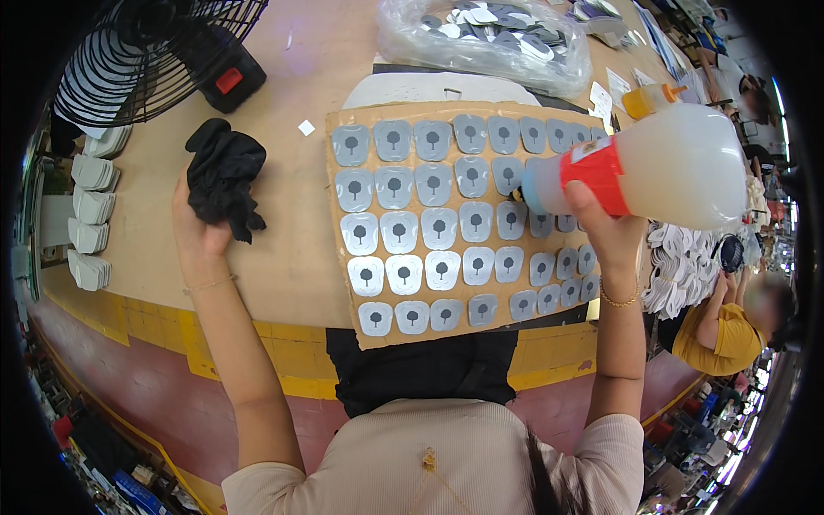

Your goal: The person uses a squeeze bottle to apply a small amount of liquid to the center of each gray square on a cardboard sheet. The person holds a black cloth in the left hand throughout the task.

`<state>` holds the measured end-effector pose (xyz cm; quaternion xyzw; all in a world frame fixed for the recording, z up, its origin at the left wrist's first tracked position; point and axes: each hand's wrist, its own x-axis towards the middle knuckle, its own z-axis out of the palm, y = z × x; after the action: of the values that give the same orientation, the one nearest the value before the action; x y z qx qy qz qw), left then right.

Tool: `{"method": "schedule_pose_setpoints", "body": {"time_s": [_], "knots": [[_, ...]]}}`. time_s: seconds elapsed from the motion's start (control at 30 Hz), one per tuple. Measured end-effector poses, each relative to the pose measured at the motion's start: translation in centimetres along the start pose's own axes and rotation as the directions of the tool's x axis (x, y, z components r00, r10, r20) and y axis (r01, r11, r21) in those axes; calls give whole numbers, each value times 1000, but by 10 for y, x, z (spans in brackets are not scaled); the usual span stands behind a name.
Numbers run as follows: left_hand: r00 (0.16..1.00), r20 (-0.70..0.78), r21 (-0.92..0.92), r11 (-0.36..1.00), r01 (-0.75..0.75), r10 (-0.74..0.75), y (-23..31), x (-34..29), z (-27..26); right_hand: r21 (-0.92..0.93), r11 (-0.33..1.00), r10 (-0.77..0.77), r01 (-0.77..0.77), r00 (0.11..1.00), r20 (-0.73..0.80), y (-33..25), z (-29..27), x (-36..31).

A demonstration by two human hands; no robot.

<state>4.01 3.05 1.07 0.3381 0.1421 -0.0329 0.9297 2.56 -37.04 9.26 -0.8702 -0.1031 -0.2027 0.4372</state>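
Observation:
My left hand (199,233) is closed around a crumpled black cloth (225,176), just above the table at the left. With my right hand (611,240) I grip a large translucent plastic bottle (682,167) by its red-banded neck. The bottle lies tilted nearly sideways, and its light-blue collar ends in a small dark tip. That tip is over the grey patches on a cardboard sheet (339,202); whether it touches one, I cannot tell. Rows of rounded grey patches (397,230), each with a dark tree shape, cover the sheet. The bottle and my right hand hide some of them.
A black fan (163,60) stands at the far left above stacks of white pieces (90,230). At the back are a clear bag (549,73) of loose patches and a small yellow bottle (648,99). White pieces (682,266) lie at right, near a person in yellow (712,335).

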Motion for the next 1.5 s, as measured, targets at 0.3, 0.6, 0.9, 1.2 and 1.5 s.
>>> {"method": "schedule_pose_setpoints", "body": {"time_s": [0.3, 0.6, 0.9, 1.2, 1.5], "knots": [[999, -43, 37, 999, -14, 16, 0, -1, 3, 74, 997, 36, -29, 995, -91, -2, 0, 20], [997, -63, 49, 998, -37, 40, 0, 0, 4, -6, 996, -92, 92, 995, -35, -1, 13, 25], [999, -39, 17, 1000, 7, -6, 2, 0, 3, 36, 999, -34, 38, 994, -101, -2, 3, 27], [999, -46, 27, 999, -21, 22, 0, -1, 2, -9, 999, 39, -39, 996, -76, -2, -7, 13], [998, -57, 56, 998, -23, 26, 0, 1, 4, 80, 996, -24, 41, 979, -203, 12, -24, 11]]}}
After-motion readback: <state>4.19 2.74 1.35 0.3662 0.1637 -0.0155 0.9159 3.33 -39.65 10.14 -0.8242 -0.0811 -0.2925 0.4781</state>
